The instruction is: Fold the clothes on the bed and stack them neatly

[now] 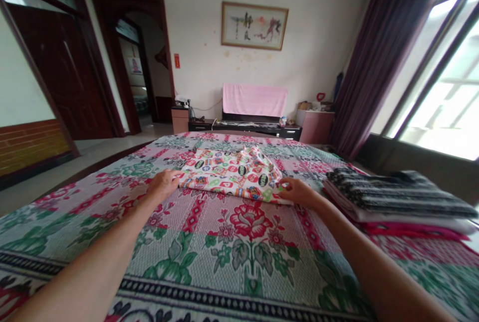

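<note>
A white garment with a colourful badge print (229, 168) lies partly folded on the floral bedspread (239, 242), in the middle of the bed. My left hand (163, 183) is closed in a pinch on its near left corner. My right hand (295, 191) grips its near right corner with the fingers curled around the cloth. Both arms reach out over the bed towards it.
A stack of folded clothes, striped black-and-white on top (396, 195), rests on the bed at the right. Beyond the bed stand a low dark cabinet (245, 127) with a pink cloth over it, a window with dark curtains (377, 58) at right, and wooden doors (67, 73) at left.
</note>
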The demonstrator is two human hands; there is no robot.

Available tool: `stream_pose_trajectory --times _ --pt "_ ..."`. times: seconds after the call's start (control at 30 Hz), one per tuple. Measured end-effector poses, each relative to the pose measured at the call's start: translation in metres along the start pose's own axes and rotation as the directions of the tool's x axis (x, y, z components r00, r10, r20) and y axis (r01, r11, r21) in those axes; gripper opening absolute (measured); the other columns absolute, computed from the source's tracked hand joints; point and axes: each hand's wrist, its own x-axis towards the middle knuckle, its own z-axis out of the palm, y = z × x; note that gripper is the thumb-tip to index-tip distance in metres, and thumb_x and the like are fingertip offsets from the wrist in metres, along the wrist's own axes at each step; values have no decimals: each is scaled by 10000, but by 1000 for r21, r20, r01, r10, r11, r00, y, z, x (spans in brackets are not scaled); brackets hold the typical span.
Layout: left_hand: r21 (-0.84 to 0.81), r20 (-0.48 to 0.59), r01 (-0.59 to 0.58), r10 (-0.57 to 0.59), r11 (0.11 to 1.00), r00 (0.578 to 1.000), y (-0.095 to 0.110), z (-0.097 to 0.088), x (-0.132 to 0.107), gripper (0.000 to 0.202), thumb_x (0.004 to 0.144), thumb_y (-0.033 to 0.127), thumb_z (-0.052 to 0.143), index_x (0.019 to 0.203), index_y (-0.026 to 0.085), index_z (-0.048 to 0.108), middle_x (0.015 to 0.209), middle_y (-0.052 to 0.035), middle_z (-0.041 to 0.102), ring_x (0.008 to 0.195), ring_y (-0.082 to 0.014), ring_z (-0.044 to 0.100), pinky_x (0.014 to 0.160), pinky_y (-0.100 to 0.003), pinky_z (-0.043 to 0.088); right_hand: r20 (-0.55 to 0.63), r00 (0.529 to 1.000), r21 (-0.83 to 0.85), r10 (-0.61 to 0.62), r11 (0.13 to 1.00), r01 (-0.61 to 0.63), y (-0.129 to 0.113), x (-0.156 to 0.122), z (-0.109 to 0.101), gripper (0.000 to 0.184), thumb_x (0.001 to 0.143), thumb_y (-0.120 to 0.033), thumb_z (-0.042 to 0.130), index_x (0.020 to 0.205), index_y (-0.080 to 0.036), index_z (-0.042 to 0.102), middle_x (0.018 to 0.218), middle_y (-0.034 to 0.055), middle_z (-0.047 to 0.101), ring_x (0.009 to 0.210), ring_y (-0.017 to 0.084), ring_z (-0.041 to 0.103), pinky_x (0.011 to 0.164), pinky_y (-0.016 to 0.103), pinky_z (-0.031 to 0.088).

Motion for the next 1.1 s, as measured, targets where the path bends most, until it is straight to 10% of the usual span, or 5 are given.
stream_pose_trajectory --times 0.37,0.6,1.1 --pt "52 55 97 -100 994 993 3 -9 -1 443 782 359 454 1153 201 636 976 -95 692 894 -237 632 743 -279 448 6 997 -310 80 948 -74 17 2 -2 490 668 -621 588 771 -157 707 688 67 653 671 190 585 557 253 348" --pt "20 96 129 -131 991 987 7 -13 0 391 768 357 483 1082 221 672 936 -85 711 836 -257 634 665 -290 433 40 994 -236 105 967 -93 8 -3 -4 372 678 -519 598 582 -167 669 520 6 544 523 115 474 483 238 275" --pt "-82 145 231 -217 969 965 12 -20 4 427 678 324 578 1093 270 664 926 -29 719 817 -198 631 590 -224 401 -12 993 -58 117 991 -118 7 6 -1 333 649 -326 658 921 -137 696 595 -4 595 579 126 534 499 208 352"
